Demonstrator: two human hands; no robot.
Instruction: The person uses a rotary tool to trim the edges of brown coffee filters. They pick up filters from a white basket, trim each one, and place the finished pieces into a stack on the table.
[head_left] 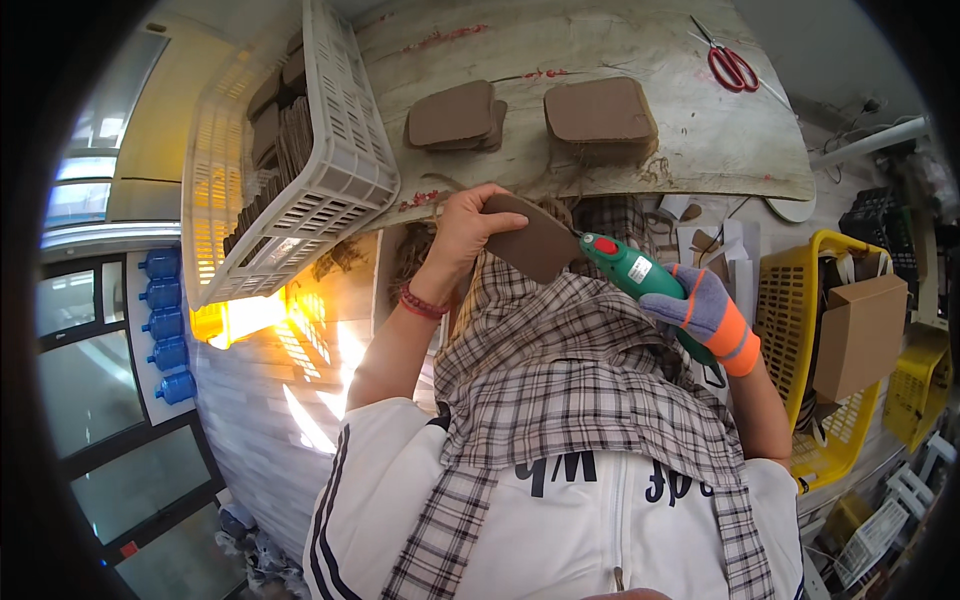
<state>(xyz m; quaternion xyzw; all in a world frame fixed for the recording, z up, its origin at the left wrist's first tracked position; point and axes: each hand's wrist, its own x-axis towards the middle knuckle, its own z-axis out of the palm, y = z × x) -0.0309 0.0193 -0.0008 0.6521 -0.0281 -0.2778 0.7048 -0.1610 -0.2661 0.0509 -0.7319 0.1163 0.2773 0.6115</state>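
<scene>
My left hand point(468, 228) pinches a flat brown piece with rounded corners point(532, 246), its thumb on top, above my lap at the table's near edge. In my right hand point(716, 318), wearing a grey and orange glove, is a green handheld power tool with a red button point(626, 268). Its front end meets the right edge of the brown piece; whether it touches cannot be made out. Beyond my hands lie a small stack of similar brown pieces point(450, 115) and a taller stack point(598, 112) to its right.
The worktable point(700, 150) carries red-handled scissors point(732, 68) at the far right. At left, a white plastic crate point(350, 130) holds many brown pieces. A yellow basket point(785, 300) with a cardboard box point(860, 330) stands at right. Brown fibre scraps lie near the table edge.
</scene>
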